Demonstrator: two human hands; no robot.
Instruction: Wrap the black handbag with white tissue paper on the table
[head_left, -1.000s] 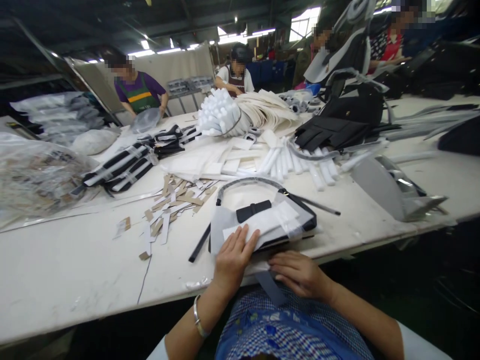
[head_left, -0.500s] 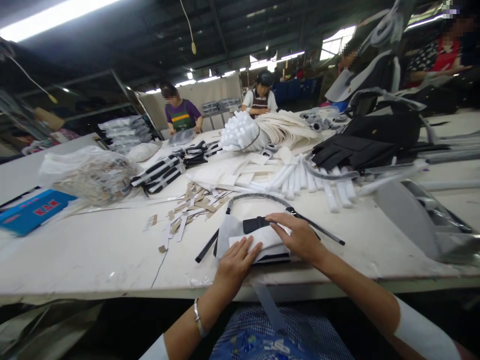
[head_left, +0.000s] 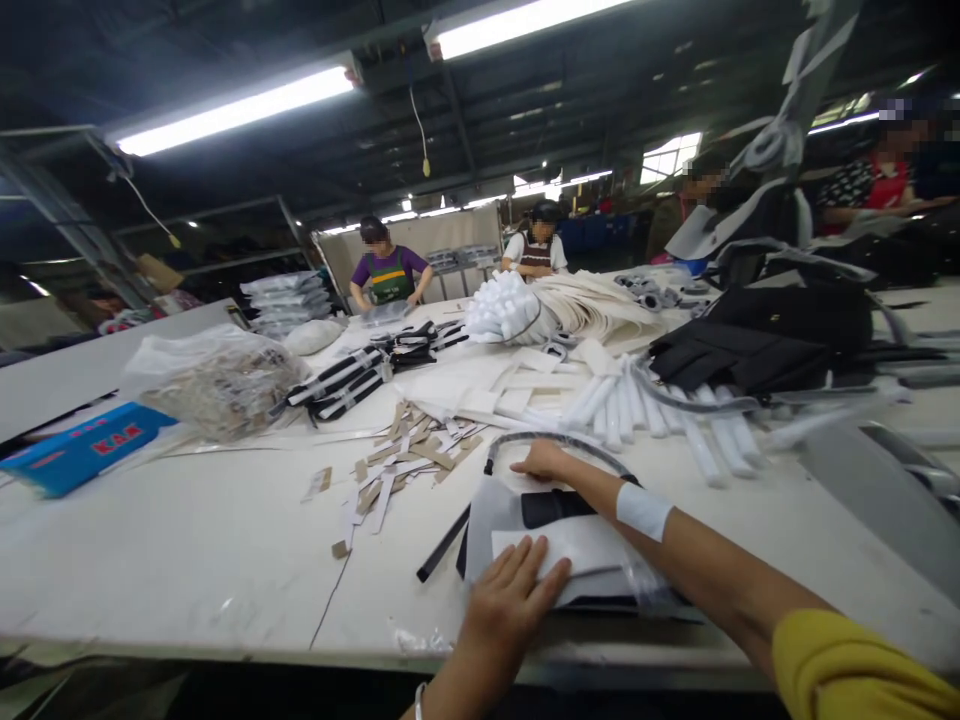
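Note:
A small black bag wrapped in grey and white paper lies near the front edge of the white table. My left hand rests flat on the white paper over the bag, fingers spread. My right hand reaches across the bag to its far side and touches the curved grey-wrapped handle there; I cannot tell whether it grips it. A white band sits on that forearm. A black strap sticks out to the bag's left.
Loose brown and white paper strips lie left of the bag. Behind are white rolled tubes, black bags, a clear sack and a blue box. Other people work at the far side.
My right hand moved from the table's near edge, over the bag, out to the handle on its far side. My left hand stayed on the paper. The camera tilted up.

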